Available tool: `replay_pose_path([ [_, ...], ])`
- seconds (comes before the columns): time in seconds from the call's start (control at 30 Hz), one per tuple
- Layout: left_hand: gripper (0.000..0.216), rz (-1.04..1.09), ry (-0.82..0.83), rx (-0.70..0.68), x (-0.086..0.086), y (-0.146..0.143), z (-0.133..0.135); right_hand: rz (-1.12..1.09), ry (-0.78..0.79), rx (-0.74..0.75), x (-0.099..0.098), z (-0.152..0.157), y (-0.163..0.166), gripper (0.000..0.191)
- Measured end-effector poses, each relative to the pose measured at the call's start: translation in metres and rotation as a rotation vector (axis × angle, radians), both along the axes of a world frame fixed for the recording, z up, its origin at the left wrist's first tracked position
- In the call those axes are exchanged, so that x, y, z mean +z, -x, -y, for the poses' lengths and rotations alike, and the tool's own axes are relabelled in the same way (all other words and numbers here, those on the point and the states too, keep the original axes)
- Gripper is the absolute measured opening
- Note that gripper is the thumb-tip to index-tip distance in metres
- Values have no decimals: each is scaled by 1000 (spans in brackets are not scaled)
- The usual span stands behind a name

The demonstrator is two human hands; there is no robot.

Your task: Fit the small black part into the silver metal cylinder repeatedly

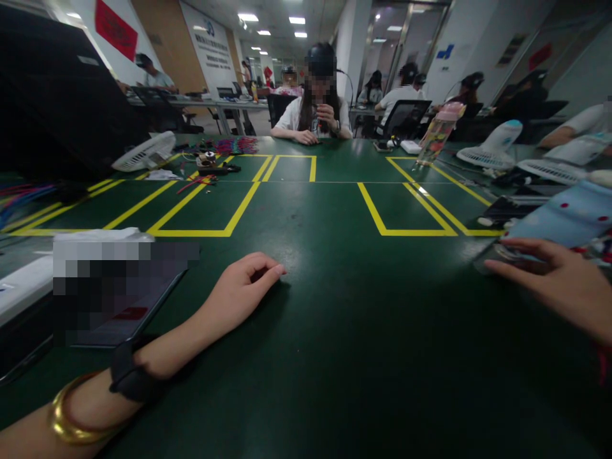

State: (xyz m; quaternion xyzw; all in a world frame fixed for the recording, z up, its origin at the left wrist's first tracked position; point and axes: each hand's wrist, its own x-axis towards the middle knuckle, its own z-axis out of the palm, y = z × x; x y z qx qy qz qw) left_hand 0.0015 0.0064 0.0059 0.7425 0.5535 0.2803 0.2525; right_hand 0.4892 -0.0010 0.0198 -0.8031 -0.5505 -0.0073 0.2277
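My left hand rests low over the middle of the green table. Its thumb and forefinger are pinched together; anything between the tips is too small to make out. At the right edge, my right hand has thumb and fingers apart around a small clear container, which looks to have something shiny inside. Whether the fingers touch the container I cannot tell. Close behind that hand lies a light blue item with red dots.
A tablet and white packaging lie on the left. Yellow tape marks the table. Farther back are small fans, wires and a bottle. A person sits opposite.
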Motion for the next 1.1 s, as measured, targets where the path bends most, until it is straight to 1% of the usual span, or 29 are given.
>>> replay_pose_path([
  [0.07, 27, 0, -7, -6, 0, -1, 0, -7, -123, 70, -8, 0, 15, 59],
  [0.1, 28, 0, -9, -10, 0, -1, 0, -63, -181, 137, -10, 0, 29, 59],
  [0.17, 28, 2, -12, -18, 1, -2, 1, -276, -233, 352, -12, 1, 68, 58],
  [0.2, 28, 2, -11, -20, 1, -2, 1, -412, -216, 491, -12, 1, 92, 56],
  [0.23, 27, 2, -10, -21, 1, -2, 1, -494, -184, 618, -11, 2, 117, 51],
  [0.3, 28, -1, -11, -26, 1, -1, 1, -541, -145, 816, -8, 3, 166, 45],
  [0.37, 29, 1, -17, -35, 0, 1, 1, -530, -89, 939, -8, 3, 202, 43],
  [0.43, 29, 0, -22, -38, -1, 2, 2, -519, -44, 992, -10, 3, 222, 44],
  [0.5, 28, -12, -36, -42, -2, 0, 3, -537, -19, 1001, -14, 1, 229, 47],
  [0.57, 25, -29, -69, -66, 0, -8, 5, -587, 3, 992, -19, -1, 228, 54],
  [0.73, 30, 4, -176, -258, 17, -46, 7, -692, 50, 1009, -26, -2, 227, 65],
  [0.8, 24, 34, -204, -319, 23, -59, 5, -712, 29, 1020, -26, -2, 228, 70],
  [0.9, 18, 75, -187, -292, 28, -67, 1, -715, -7, 1040, -26, -2, 228, 75],
  [1.0, 20, 118, -128, -231, 31, -65, -1, -663, -6, 1067, -24, -2, 227, 65],
  [1.1, 21, 175, -130, -176, 32, -57, -4, -579, -17, 1043, -22, -2, 226, 57],
])
